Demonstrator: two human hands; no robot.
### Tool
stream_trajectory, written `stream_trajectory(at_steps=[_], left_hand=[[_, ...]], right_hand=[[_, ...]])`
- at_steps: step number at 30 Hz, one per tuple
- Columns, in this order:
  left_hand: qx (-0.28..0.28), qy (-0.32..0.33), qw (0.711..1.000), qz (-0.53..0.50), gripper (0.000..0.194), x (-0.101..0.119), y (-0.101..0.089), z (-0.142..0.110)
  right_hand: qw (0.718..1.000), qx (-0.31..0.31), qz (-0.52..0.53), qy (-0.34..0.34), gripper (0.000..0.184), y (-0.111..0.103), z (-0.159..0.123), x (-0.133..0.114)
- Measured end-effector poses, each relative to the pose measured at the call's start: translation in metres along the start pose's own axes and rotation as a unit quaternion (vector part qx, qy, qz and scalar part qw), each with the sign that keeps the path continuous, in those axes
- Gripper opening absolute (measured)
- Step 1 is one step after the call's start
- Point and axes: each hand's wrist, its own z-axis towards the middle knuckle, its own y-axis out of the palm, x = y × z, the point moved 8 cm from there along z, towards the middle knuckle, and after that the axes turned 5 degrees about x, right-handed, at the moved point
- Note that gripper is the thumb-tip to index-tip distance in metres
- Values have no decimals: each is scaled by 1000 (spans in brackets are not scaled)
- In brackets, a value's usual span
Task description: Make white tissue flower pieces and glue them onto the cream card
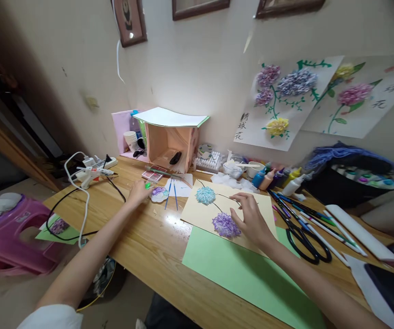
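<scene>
While the right hand (251,219) hangs half-open, apparently empty, over the cream card (229,190) on the wooden counter (138,237), dipping could crush its frilly purple flower (226,225). Left hand (138,194): opening, grip unclear; drift could bump the scalloped palette (159,194).

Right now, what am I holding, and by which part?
Can't tell: a small green item is by the left hand; the right hand shows nothing held.
</scene>
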Motion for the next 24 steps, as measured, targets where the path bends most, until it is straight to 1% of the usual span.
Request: stream_trajectory(at_steps=[1, 3, 5, 6, 7, 8, 10, 11, 12, 13, 16, 19, 21, 24], left_hand=[[11, 25, 1000, 7, 26, 8, -4, -4], [28, 79, 996, 20, 35, 28, -9, -18], [23, 137, 990, 17, 42, 53, -7, -37], [12, 177, 984, 11, 42, 69, -3, -49], [-4, 250, 968, 0, 42, 90, 2, -64], [-23, 307, 951, -13, 40, 109, 9, -79], [-57, 365, 928, -40, 40, 135, 24, -104], [-75, 381, 920, -50, 40, 146, 33, -114], [-90, 392, 914, -59, 40, 154, 42, -122], [-105, 400, 908, -65, 40, 161, 51, -129], [-155, 414, 893, -86, 43, 179, 83, -145], [-206, 421, 878, -100, 50, 198, 113, -159], [-221, 434, 867, -102, 49, 214, 129, -167], [-218, 460, 852, -119, 42, 243, 143, -176]], right_hand=[[999, -13, 40, -6, 28, 6, 5, -13], [992, -43, 120, -2, 26, 19, 15, -35], [974, -88, 206, 33, 23, 34, 25, -48], [958, -120, 251, 64, 24, 42, 29, -52], [938, -142, 299, 100, 26, 49, 32, -54], [914, -168, 345, 133, 30, 55, 34, -55], [869, -195, 418, 177, 34, 60, 36, -55], [856, -199, 439, 188, 34, 59, 35, -53], [850, -195, 448, 196, 34, 55, 34, -48], [851, -185, 448, 204, 33, 49, 31, -43], [866, -140, 417, 237, 30, 25, 16, -18], [870, -94, 399, 273, 32, -2, -1, 6], [872, -72, 390, 286, 33, -20, -8, 19], [876, -38, 385, 288, 34, -49, -7, 35]])
